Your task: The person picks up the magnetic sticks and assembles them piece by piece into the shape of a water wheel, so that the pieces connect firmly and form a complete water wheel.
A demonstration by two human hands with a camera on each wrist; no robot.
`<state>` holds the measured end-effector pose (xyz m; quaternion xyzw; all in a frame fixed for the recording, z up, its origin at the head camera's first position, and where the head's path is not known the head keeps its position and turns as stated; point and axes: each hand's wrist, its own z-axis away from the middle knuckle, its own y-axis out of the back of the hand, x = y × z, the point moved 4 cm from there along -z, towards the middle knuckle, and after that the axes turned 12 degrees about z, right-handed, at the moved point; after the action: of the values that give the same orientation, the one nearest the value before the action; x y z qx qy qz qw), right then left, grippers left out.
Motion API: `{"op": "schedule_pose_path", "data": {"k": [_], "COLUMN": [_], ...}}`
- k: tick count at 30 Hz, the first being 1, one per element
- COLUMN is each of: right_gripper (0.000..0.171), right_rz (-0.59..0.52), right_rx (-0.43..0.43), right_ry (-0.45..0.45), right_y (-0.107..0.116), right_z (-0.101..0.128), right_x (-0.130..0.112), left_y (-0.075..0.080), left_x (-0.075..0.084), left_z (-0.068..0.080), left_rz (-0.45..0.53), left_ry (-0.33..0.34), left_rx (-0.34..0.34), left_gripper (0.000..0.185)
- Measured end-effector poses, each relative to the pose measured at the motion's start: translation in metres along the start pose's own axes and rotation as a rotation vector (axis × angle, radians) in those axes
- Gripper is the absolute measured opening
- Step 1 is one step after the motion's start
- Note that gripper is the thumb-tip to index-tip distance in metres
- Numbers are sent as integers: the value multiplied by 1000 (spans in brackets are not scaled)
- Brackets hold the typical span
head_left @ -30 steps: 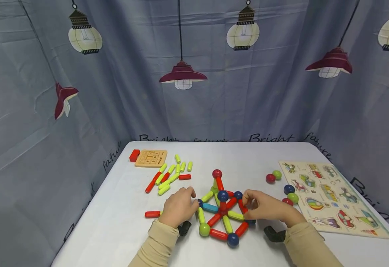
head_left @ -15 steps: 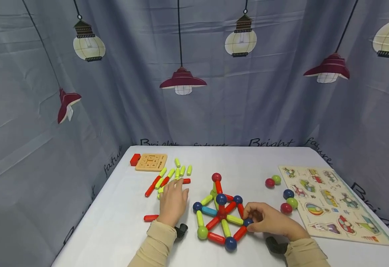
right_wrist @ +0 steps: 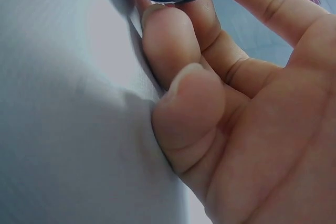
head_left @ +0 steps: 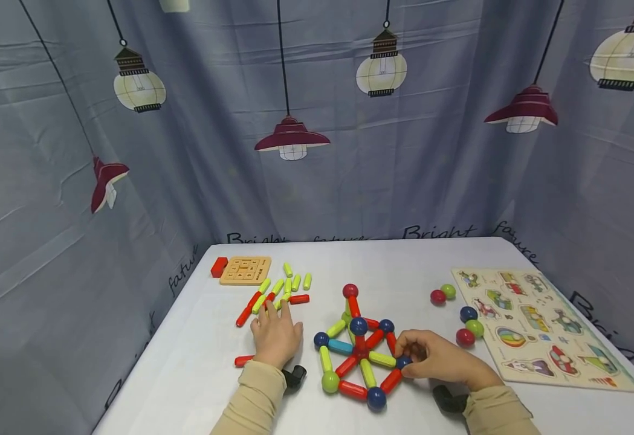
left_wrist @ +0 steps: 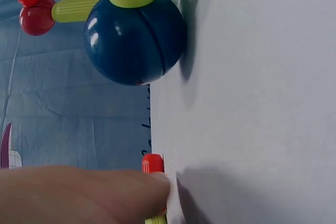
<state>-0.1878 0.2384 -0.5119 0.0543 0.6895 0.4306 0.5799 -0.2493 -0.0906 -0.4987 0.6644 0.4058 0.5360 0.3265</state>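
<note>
Two beige sleeves (head_left: 254, 396) come in from the near edge. A wheel-shaped ball-and-rod model (head_left: 361, 354) stands on the white worktop (head_left: 170, 393); clock directions run from its hub, as seen from the head. Its front blue ball (head_left: 376, 399) sits between 5 and 6 o'clock, a green ball (head_left: 330, 382) between 7 and 8. At 3 o'clock the right hand (head_left: 436, 359), fingers curled, pinches the model's right-hand blue ball (head_left: 404, 362). At 9 o'clock the left hand (head_left: 275, 338) is released, fingers spread; whether its tips touch the loose rods (head_left: 277, 287) cannot be told. Those yellow-green and red rods lie scattered at 10 o'clock.

Farther right, towards 3 o'clock, a red ball (head_left: 465, 338) sits just beside a picture puzzle board (head_left: 547, 338). At 11 o'clock another red ball (head_left: 350, 291) caps the model's tilted red rod (head_left: 353, 306). Beyond the loose rods, a wooden number board (head_left: 246, 270) adjoins a red block (head_left: 219, 267). Behind hangs a grey-blue curtain (head_left: 327, 193) printed with lamps.
</note>
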Motion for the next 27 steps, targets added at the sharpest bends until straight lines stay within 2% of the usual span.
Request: {"op": "schedule_pose_path", "data": {"k": [4,7,13,19,23,27], "right_gripper": [27,27,27,27,27,27], "right_rz": [9,15,8,-11,-9,-6], "right_rx": [3,3,6,11,11,11], "right_ry": [-1,-3,-6,4,11,9], "right_y": [0,0,1,2,1,0], "right_z": [0,0,1,0,1,1], "right_x": [-1,-2,-3,-4,-3,-3], "left_y": [1,3,6,7,8,11], "left_x": [-1,-1,-1,-3,-3,-1], "left_z": [2,3,0,-1,-1,1], "left_rz": [-27,-15,45,78,36,0], "left_ry": [-37,-86,-123,-105,-91,-89], "left_rx": [27,90,153,152,158,161], "left_gripper": [47,34,29,24,18,26]}}
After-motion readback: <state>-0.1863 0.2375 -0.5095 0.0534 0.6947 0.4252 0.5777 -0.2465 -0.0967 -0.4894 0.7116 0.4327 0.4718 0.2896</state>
